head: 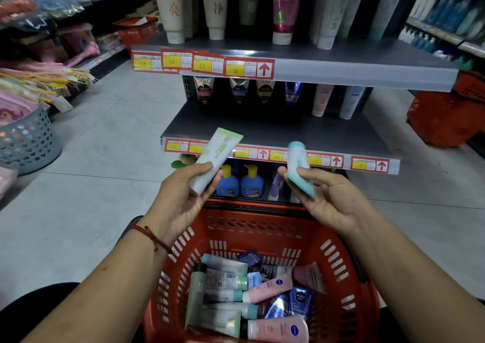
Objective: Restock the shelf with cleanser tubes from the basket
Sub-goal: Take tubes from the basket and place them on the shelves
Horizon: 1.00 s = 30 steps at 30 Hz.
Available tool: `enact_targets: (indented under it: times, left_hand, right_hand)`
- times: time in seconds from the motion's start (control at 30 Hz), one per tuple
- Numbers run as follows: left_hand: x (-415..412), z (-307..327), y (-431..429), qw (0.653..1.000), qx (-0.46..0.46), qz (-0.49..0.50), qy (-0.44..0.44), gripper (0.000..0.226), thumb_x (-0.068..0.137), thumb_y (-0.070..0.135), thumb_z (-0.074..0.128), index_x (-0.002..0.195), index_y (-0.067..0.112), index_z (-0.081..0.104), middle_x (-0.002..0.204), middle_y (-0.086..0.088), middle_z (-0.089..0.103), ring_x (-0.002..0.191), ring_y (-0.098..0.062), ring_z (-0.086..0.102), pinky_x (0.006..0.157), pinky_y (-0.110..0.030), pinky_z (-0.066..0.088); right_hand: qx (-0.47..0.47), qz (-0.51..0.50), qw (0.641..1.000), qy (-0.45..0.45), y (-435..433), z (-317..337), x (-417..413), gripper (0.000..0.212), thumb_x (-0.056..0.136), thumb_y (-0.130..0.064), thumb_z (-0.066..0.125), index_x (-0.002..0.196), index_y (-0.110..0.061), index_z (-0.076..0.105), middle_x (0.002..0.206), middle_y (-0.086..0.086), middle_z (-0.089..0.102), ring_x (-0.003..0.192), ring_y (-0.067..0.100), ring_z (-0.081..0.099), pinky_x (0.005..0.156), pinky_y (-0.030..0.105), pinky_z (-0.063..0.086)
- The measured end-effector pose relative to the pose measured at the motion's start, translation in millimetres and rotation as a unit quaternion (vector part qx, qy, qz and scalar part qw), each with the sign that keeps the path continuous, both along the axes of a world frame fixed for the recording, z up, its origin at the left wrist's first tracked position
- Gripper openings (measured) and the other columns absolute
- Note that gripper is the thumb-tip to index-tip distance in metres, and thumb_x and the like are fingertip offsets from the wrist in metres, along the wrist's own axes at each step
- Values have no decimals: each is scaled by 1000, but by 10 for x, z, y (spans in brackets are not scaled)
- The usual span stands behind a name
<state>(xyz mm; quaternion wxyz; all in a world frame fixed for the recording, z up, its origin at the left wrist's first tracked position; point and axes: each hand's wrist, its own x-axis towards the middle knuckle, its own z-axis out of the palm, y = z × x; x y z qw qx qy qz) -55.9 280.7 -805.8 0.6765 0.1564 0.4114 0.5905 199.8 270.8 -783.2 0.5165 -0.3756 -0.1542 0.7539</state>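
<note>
My left hand (181,198) grips a white-and-green cleanser tube (219,154), tilted up to the right. A pale teal tube (299,167) is held in my right hand (330,198), between thumb and fingers. Both hands hover above the red basket (341,269), which holds several tubes: pink (270,287), grey-green (195,298) and blue ones (300,300). Straight ahead is the grey middle shelf (262,130), with tubes standing at its back and bare space in front. The top shelf (341,62) carries larger tubes.
Blue pump bottles (240,182) stand on the lowest shelf behind the basket. Another red basket (446,117) sits on the floor at right, a third one (136,32) at far left. A grey plastic basket (29,138) and racks of goods line the left aisle.
</note>
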Motion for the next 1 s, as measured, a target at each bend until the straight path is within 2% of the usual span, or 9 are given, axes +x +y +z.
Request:
enact_targets:
  times: [0.17, 0.3, 0.4, 0.5, 0.57, 0.67, 0.73, 0.83, 1.0]
  left_hand:
    - [29, 15, -74, 992, 59, -72, 83, 50, 78, 10, 76, 127, 8, 66, 105, -14, 72, 91, -21, 71, 74, -31, 63]
    - [92, 70, -132, 986, 89, -85, 109, 42, 84, 16, 72, 125, 9, 67, 107, -11, 73, 90, -20, 71, 72, -30, 62]
    - [125, 94, -152, 983, 114, -96, 105, 45, 86, 20, 71, 130, 12, 62, 109, -12, 72, 85, -23, 70, 68, -30, 60]
    - [145, 111, -165, 983, 125, -97, 88, 46, 91, 19, 69, 134, 11, 58, 109, -15, 72, 80, -24, 68, 67, -30, 59]
    - [143, 102, -176, 983, 126, -93, 90, 44, 93, 18, 67, 135, 10, 57, 109, -16, 72, 78, -24, 66, 66, -30, 59]
    - [119, 78, -190, 984, 127, -89, 90, 45, 95, 17, 65, 138, 9, 55, 109, -16, 71, 77, -24, 65, 65, -30, 58]
    - [105, 81, -199, 983, 129, -89, 91, 45, 95, 17, 65, 138, 9, 55, 109, -15, 70, 78, -24, 65, 65, -30, 58]
    - [87, 76, -194, 984, 130, -86, 92, 44, 94, 17, 65, 136, 8, 56, 111, -16, 70, 77, -24, 65, 64, -30, 58]
    - [109, 81, -176, 985, 111, -100, 85, 46, 95, 22, 64, 137, 5, 57, 109, -12, 69, 76, -19, 63, 57, -25, 54]
  right_hand:
    - [80, 2, 985, -153, -7, -49, -31, 49, 82, 16, 62, 127, -2, 55, 118, 23, 71, 105, 36, 72, 90, 52, 60]
    - [151, -8, 957, -247, 2, -36, -14, 38, 93, 2, 59, 130, -2, 50, 115, 17, 74, 102, 41, 72, 91, 64, 55]
    - [168, -18, 942, -289, -1, 0, -25, 30, 95, -3, 60, 124, -4, 52, 111, 20, 74, 98, 41, 74, 89, 63, 57]
    - [140, -33, 953, -265, -15, 16, -21, 24, 100, -21, 62, 116, -5, 54, 111, 28, 70, 96, 43, 74, 88, 62, 57]
    - [116, -38, 956, -266, -22, 13, -17, 34, 98, -37, 64, 110, -5, 60, 99, 22, 71, 95, 38, 74, 91, 60, 57]
    - [117, -40, 929, -350, -39, -3, -6, 32, 92, -46, 69, 93, -14, 68, 87, 9, 74, 85, 26, 72, 92, 52, 55]
    - [128, -48, 924, -357, -52, -9, 11, 26, 92, -41, 70, 88, -15, 67, 81, 7, 72, 75, 23, 69, 76, 45, 56]
    - [145, -79, 936, -311, -50, 8, 51, 17, 93, -26, 71, 98, -13, 61, 75, 9, 65, 55, 15, 53, 53, 33, 44]
    - [145, -113, 958, -219, -43, 72, 74, 32, 86, 1, 74, 104, -13, 52, 86, 21, 72, 75, 36, 74, 75, 49, 63]
